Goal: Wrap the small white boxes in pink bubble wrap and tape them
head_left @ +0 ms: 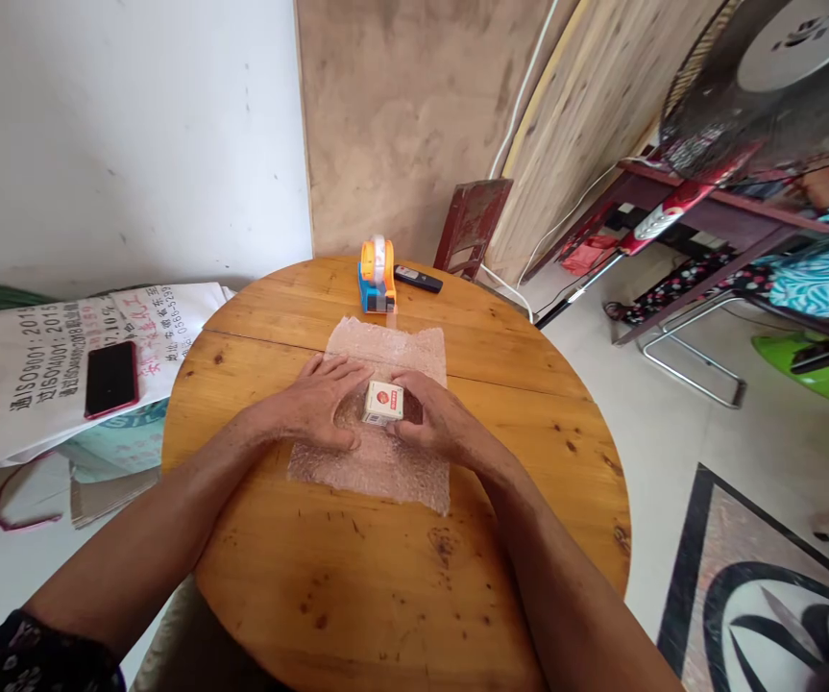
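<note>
A small white box with a red round mark and red print on top sits near the middle of a sheet of bubble wrap. My right hand curves around the box's right side, thumb at the near corner and fingers at the far one, closed on it. To the left of the box, my left hand lies flat on the bubble wrap, fingers spread and thumb apart, holding nothing. The wrap's far edge lies just short of an orange and blue tape dispenser, from which a strip of tape hangs.
A round wooden table carries these things, and a black remote-like object lies beside the dispenser. At left, a phone rests on a printed white sack. A chair stands behind; a fan and a seated person are right.
</note>
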The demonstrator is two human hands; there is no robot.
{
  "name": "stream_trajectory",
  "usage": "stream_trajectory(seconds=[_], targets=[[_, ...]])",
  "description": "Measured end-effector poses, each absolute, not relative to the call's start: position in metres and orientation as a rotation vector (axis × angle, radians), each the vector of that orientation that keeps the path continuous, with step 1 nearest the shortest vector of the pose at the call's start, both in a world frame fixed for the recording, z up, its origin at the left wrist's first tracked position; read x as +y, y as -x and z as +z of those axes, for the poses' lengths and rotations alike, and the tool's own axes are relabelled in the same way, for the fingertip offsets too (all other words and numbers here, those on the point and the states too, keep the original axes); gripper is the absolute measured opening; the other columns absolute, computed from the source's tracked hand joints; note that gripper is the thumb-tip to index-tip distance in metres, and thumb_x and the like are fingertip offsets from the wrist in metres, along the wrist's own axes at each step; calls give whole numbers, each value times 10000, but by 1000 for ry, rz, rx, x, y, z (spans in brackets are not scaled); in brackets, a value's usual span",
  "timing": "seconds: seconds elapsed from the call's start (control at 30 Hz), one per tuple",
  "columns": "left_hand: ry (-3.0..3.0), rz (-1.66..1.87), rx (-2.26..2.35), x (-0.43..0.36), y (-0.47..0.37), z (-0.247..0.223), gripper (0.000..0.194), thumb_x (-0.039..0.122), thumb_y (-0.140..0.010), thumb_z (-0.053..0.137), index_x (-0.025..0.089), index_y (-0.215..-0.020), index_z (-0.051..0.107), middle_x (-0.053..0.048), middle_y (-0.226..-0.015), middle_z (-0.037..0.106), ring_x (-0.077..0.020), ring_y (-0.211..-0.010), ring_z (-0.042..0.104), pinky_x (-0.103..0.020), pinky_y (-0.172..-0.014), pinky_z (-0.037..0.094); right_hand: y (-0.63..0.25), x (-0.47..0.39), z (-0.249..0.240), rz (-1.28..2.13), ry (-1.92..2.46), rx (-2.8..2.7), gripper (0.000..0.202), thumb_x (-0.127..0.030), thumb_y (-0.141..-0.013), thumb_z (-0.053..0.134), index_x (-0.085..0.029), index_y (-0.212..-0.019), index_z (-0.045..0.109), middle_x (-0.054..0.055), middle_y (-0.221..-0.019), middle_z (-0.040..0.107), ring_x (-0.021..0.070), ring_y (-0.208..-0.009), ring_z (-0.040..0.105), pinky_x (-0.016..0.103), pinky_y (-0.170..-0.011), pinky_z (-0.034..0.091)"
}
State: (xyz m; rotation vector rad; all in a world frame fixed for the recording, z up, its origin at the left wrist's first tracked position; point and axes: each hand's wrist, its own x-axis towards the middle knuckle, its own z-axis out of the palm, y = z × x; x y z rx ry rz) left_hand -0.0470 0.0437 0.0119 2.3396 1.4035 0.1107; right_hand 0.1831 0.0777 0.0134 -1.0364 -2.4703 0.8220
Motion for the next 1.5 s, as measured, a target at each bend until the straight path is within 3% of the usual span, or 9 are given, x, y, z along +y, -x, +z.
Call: stream_trajectory(seconds=[0.17, 0.33, 0.63, 0.97, 1.27, 1.4, 1.5], targets=[[-2334, 131, 1386, 44, 48, 11, 1021, 455, -688, 669, 144, -1535, 192, -176, -1620, 199, -370, -1500, 120, -564, -1196, 80, -185, 79, 11, 826, 1023, -2475, 434, -211, -702, 693, -197, -1114, 557, 99, -1165, 606, 252, -1009, 569, 390, -872, 445], [-2346, 129, 1376, 45, 49, 8, 1015, 457, -688, 677, 155, -1534, 203, -167, -1620, 206, -373, -1500, 118, -581, -1193, 67, -185, 75, 15, 835, 964, -2496, 590, -196, -724, 684, -200, -1280, 489, 117, -1256, 587, 267, -1104, 556, 406, -923, 436], [-2366, 172, 1368, 46, 51, 4, 986, 465, -696, 678, 195, -1528, 224, -155, -1617, 224, -366, -1502, 122, -578, -1192, 67, -182, 74, 14, 760, 1034, -2497, 396, -189, -728, 660, -195, -1110, 556, 99, -1123, 626, 254, -981, 578, 395, -865, 448], [-2331, 137, 1371, 44, 48, 14, 1013, 435, -684, 688, 176, -1535, 204, -173, -1617, 211, -382, -1499, 113, -588, -1190, 67, -184, 75, 9, 705, 1022, -2515, 417, -207, -723, 668, -202, -1125, 557, 110, -1171, 612, 267, -1020, 564, 410, -892, 435], [-2335, 132, 1376, 44, 49, 11, 1018, 435, -689, 692, 146, -1536, 207, -177, -1615, 216, -378, -1499, 120, -572, -1199, 67, -179, 70, 15, 676, 1094, -2554, 372, -179, -736, 641, -170, -1096, 547, 110, -1045, 620, 254, -920, 565, 385, -820, 440], [-2336, 204, 1347, 46, 52, 7, 976, 448, -708, 682, 189, -1531, 224, -158, -1609, 245, -371, -1496, 139, -579, -1194, 76, -180, 69, 18, 734, 1026, -2535, 475, -190, -733, 657, -189, -1189, 525, 122, -1171, 616, 285, -1042, 564, 420, -904, 425], [-2291, 347, 1352, 48, 55, 11, 903, 439, -759, 640, 185, -1524, 233, -149, -1600, 269, -350, -1482, 197, -542, -1193, 155, -181, 69, 20, 787, 1019, -2484, 519, -214, -742, 667, -209, -1237, 508, 114, -1210, 613, 282, -1052, 570, 417, -908, 424]])
